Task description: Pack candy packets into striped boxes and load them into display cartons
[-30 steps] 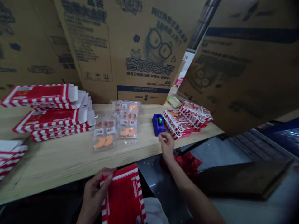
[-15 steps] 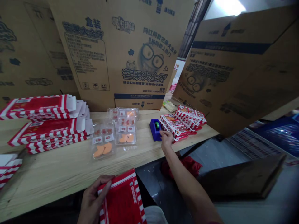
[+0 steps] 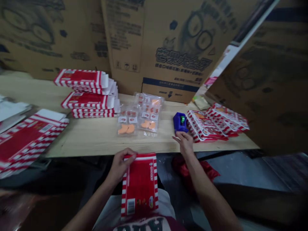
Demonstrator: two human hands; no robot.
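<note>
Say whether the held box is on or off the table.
Off: the left hand holds the red box over the lap.

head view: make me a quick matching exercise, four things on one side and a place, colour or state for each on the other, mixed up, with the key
1. left hand
2. tape dispenser
3. clear packets
4. large carton

a. lying flat, orange pieces inside
b. brown, behind the packets
c. holding a red-and-white box
d. blue

Pairs: 1-c, 2-d, 3-a, 4-b
</note>
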